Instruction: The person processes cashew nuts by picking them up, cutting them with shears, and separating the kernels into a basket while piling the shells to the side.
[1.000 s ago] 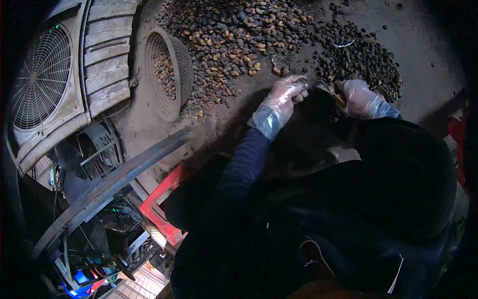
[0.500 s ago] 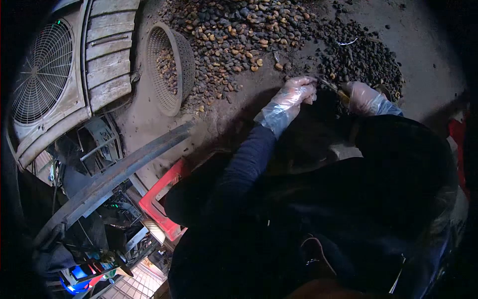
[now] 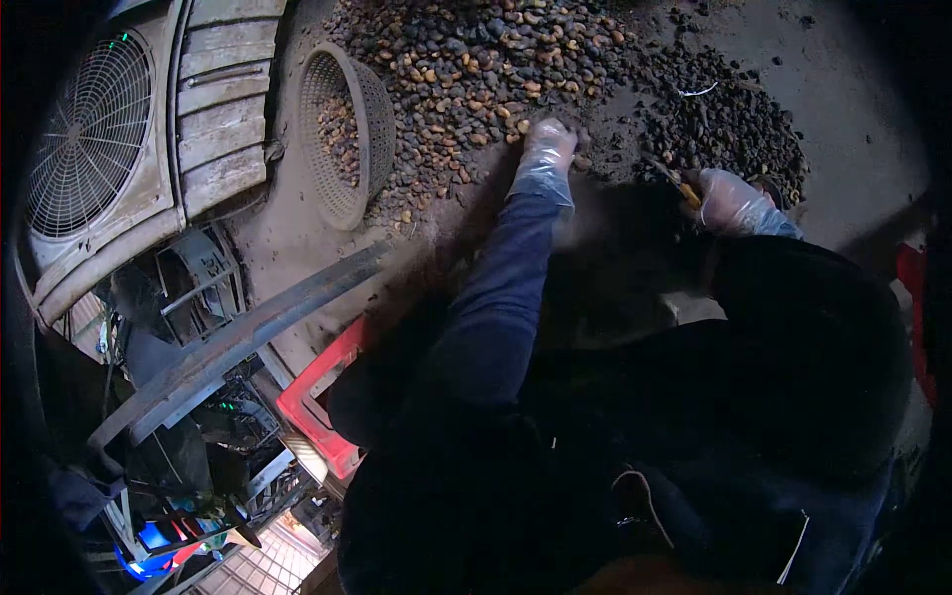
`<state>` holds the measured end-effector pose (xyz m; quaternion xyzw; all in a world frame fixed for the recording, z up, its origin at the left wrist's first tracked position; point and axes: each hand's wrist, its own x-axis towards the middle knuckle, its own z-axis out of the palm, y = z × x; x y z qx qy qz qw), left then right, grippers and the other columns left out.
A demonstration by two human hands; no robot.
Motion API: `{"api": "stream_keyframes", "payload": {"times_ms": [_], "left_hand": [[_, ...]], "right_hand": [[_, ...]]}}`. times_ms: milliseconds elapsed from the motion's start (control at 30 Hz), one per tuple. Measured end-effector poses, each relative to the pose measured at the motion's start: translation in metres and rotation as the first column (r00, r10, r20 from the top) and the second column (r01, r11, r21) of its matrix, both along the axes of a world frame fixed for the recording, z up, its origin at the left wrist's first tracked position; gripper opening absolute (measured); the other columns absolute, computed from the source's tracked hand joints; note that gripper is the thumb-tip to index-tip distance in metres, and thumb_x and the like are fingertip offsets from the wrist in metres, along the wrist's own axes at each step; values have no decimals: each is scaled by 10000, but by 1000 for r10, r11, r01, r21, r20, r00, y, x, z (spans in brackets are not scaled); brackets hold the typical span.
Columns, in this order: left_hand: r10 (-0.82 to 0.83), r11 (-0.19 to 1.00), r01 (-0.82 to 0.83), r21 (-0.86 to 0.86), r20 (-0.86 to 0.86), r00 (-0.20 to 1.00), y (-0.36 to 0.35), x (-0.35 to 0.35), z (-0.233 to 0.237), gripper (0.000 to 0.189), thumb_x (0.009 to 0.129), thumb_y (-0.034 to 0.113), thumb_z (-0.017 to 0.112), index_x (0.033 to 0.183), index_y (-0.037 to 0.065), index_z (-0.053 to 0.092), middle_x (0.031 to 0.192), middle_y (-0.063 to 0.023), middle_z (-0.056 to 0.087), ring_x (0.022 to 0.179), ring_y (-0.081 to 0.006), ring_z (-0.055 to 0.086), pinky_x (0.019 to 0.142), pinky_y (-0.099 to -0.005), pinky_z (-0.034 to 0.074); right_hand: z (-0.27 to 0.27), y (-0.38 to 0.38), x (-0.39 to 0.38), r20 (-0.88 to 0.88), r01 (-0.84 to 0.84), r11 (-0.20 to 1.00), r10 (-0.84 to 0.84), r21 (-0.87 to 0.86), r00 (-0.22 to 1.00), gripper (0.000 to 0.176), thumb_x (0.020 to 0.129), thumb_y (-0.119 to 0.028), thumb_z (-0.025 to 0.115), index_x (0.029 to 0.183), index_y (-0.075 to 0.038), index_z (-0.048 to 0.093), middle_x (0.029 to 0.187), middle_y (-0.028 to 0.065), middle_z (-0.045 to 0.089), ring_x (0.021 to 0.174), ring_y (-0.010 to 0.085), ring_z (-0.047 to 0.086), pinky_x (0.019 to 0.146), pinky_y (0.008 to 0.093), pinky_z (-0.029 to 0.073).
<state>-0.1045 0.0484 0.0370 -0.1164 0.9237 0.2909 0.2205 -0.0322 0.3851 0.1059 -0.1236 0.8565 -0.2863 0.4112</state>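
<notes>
Since half a second ago, the left hand (image 3: 548, 144) in its clear plastic glove has stretched far out from the body, away from the right hand. It now sits on the near edge of the big pile of brown and tan nuts (image 3: 466, 50). Its fingers (image 3: 555, 129) are bent down into the nuts, and it is not clear if they hold one. A long blue sleeve (image 3: 501, 288) runs back from that hand to the body. The right hand (image 3: 732, 201), also in a clear glove, has stayed close to the body on the right. Its fingers are closed around a thin metal tool with a yellow handle (image 3: 682, 188), and the tip points left and far. Just past that hand lies a heap of small dark shells (image 3: 734, 124), touching the right side of the nut pile. Left of the nuts, a round brown woven basket (image 3: 372, 109) is tipped on its side with some nuts in it. Farther left are grey wooden slats (image 3: 223, 99) and a round wire fan (image 3: 84, 139). Nearer, on the left, are a red plastic crate (image 3: 317, 397) and a long dark bar (image 3: 238, 337). The nuts and shells lie on dusty grey ground (image 3: 853, 89).
</notes>
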Motion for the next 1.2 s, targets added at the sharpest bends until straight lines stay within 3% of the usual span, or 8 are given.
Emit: {"api": "stream_keyframes", "payload": {"times_ms": [167, 267, 367, 533, 633, 867, 933, 1200], "left_hand": [[488, 401, -647, 649, 446, 750, 44, 36, 81, 130, 1078, 213, 653, 1113, 88, 664, 1005, 1, 649, 833, -75, 587, 674, -239, 509], [282, 291, -559, 777, 489, 826, 48, 66, 89, 192, 1068, 167, 671, 1214, 44, 656, 1062, -27, 638, 860, -113, 616, 679, -214, 546], [331, 32, -725, 688, 678, 657, 68, 79, 97, 197, 1047, 136, 687, 1208, 32, 640, 1116, -58, 625, 862, -126, 620, 654, -186, 526], [323, -28, -771, 636, 736, 595, 80, 92, 95, 205, 1029, 103, 714, 1200, 46, 617, 1139, -73, 619, 897, -156, 638, 651, -195, 537], [240, -206, -761, 615, 786, 570, 79, 98, 81, 167, 1058, 127, 676, 1190, 52, 608, 1115, -72, 635, 944, -166, 647, 680, -195, 540], [227, 151, -564, 812, 527, 819, 41, 94, 101, 358, 1058, 308, 704, 1276, 33, 636, 1181, -90, 648, 1034, -156, 634, 925, -271, 560], [421, -17, -652, 758, 597, 683, 17, 93, 102, 389, 1048, 309, 714, 1299, 19, 646, 1229, -110, 630, 1095, -153, 614, 976, -275, 564], [195, 920, -210, 332, 79, 978, -1, 57, -36, 121, 935, 90, 796, 988, 36, 702, 860, -52, 716, 668, -142, 640, 594, -279, 542]], "right_hand": [[3, 0, 2, -164, -12, 999, 17, 33, 986, 429, 919, -296, 772, 1240, -22, 695, 1027, 254, 745, 1008, 440, 731, 861, 510, 585], [13, -14, -11, -173, -110, 992, 120, 69, 978, 508, 919, -318, 765, 1330, -39, 659, 1063, 235, 738, 1045, 436, 717, 904, 505, 578], [8, -19, -13, -35, -243, 920, 267, 308, 963, 612, 914, -326, 758, 1439, -58, 595, 1136, 209, 730, 1101, 429, 700, 963, 499, 563], [-13, -13, 5, -533, -133, 971, 220, 197, 817, 590, 778, -295, 856, 1278, -45, 667, 965, 169, 753, 908, 364, 748, 787, 474, 605], [-8, -12, -4, -205, -211, 964, 242, 162, 949, 529, 804, -276, 838, 1252, -40, 686, 973, 185, 749, 909, 382, 745, 794, 481, 603], [17, -8, 3, -53, 43, 995, -39, 85, 998, 387, 927, -257, 754, 1255, -55, 718, 1104, 237, 753, 1088, 408, 728, 912, 496, 581], [-14, 3, 5, -130, 21, 993, -6, 119, 992, 390, 932, -261, 752, 1262, -55, 718, 1117, 244, 756, 1102, 415, 725, 922, 499, 578], [8, -9, 3, -62, -19, 984, 30, 176, 998, 430, 916, -251, 767, 1302, -70, 710, 1169, 232, 753, 1150, 421, 708, 980, 504, 569]]}}
